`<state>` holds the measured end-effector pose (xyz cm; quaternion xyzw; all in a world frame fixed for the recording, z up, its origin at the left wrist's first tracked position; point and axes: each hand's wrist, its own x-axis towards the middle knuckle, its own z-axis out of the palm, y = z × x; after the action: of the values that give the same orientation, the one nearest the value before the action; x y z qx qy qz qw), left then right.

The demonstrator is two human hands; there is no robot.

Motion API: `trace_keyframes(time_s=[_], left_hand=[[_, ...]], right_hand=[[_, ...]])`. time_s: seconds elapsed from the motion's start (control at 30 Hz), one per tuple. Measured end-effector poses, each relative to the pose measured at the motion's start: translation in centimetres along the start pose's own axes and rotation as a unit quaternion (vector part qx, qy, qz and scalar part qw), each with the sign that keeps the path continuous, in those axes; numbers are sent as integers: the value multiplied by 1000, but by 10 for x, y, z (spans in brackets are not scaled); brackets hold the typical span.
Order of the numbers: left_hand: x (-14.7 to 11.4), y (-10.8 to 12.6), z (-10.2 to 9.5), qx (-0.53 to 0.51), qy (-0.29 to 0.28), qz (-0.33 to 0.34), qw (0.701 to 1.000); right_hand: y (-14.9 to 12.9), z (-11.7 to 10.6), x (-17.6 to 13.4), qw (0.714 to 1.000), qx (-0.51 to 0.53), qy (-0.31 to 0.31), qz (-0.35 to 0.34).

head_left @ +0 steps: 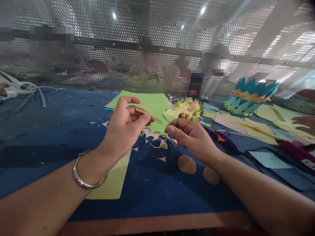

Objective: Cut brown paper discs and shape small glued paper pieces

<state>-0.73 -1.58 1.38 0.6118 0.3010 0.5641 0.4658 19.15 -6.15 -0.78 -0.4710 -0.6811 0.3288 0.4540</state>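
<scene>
My left hand [128, 123] is closed in a pinch on a narrow tan strip [155, 119], whose free end points right. Facing it, my right hand [188, 132] is closed on a thin dark sliver [166, 118]; I cannot make out whether it is wire, a blade or a paper edge. A small gap separates the two pieces. Below my right hand lie two brown rounded paper pieces [187, 164]. Green paper sheets [145, 98] are behind the hands, and a yellow-green sheet [120, 183] lies under my left forearm.
Curly paper scraps [188, 109] are heaped behind my right hand. To the right are a dark blue glue gun [230, 142] with a cord, a purple tool [299, 150], a zigzag paper crown [251, 96] and another person's hand [305, 124]. A perforated metal screen [157, 42] stands behind.
</scene>
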Motion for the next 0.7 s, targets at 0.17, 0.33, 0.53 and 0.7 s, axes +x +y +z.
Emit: trace_keyframes(time_s=[0.17, 0.33, 0.53, 0.7], left_hand=[[-2, 3, 1, -11, 18, 5, 1000], [-2, 7, 2, -31, 29, -13, 999], [-2, 7, 1, -23, 17, -6, 1000], [-3, 5, 1, -19, -8, -9, 1000]], right_hand=[[0, 0, 0, 999, -3, -30, 11], [1, 1, 1, 999, -5, -34, 17], [3, 0, 1, 999, -1, -36, 18], [3, 1, 2, 999, -7, -38, 14]])
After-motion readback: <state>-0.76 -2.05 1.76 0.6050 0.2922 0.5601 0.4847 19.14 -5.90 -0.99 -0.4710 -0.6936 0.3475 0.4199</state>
